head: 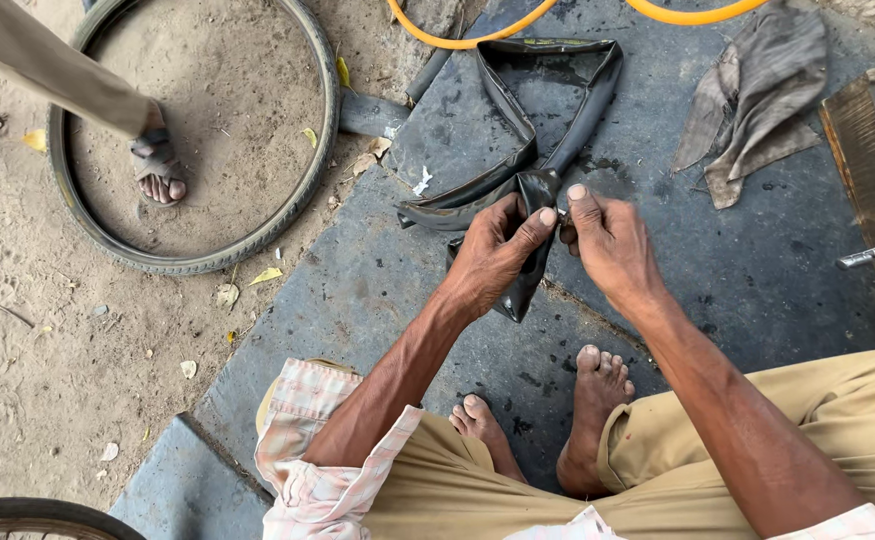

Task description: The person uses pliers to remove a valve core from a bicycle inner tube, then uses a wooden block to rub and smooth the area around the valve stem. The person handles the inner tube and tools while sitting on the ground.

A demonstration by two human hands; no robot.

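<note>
Left hand: the left hand [497, 250] sits near the centre of the view, fingers curled tight around a folded part of the black inner tube [547, 120], thumb pressed against the fold.
Right hand: the right hand [607, 240] is just beside the left, toward 3 o'clock; thumb and fingertips pinch the same fold, with a small pale metal piece showing between the two hands.
Inner tube: flat and limp, it loops away toward 12 o'clock over the dark stone slab [757, 290]; a short end hangs below the left hand.
Tyre: a bicycle tyre [297, 190] lies flat on the sand at 10 o'clock; another person's sandalled foot [160, 165] stands inside its ring.
Hose: an orange hose [457, 40] curves along the top edge at 12 o'clock.
Rag: a crumpled grey rag [757, 100] lies at 2 o'clock, well apart from the hands.
Box: a worn wooden box [872, 160] stands at the 3 o'clock edge, a metal tool [872, 253] resting across it.
Packages, labels, signs: only a small white scrap [423, 182] lies on the slab, just beside the tube at 11 o'clock.
Own feet: two bare feet [597, 400] rest on the slab at 6 o'clock.
</note>
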